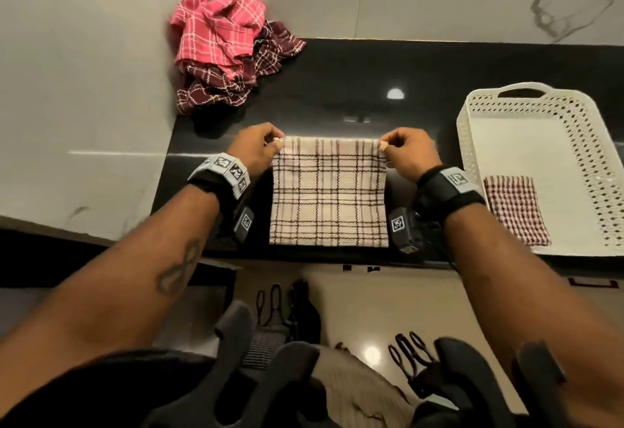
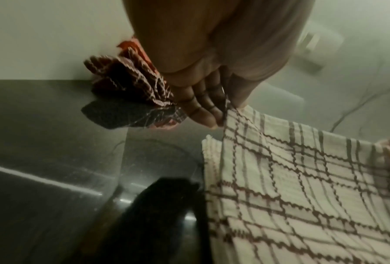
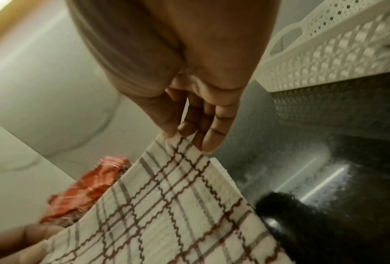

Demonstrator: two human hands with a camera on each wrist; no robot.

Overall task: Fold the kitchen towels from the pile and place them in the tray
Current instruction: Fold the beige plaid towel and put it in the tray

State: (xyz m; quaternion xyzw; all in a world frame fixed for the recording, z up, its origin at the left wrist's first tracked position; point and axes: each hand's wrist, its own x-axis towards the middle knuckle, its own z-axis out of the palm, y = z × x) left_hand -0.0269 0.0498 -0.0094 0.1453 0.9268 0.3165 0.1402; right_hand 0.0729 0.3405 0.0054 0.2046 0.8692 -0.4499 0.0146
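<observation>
A cream towel with a brown check lies near the front edge of the black counter, its far edge lifted. My left hand pinches the towel's far left corner and my right hand pinches the far right corner. The left wrist view shows the left hand holding the cream towel by its corner. In the right wrist view the thumb and fingers of the right hand pinch the cream towel. The pile of pink and maroon towels sits at the back left. A white perforated tray on the right holds one folded maroon checked towel.
Pale marbled walls rise behind the counter and along its left side. The pile shows just beyond my left hand, and the tray wall stands close to my right hand. Below the counter edge are a tiled floor and dark objects.
</observation>
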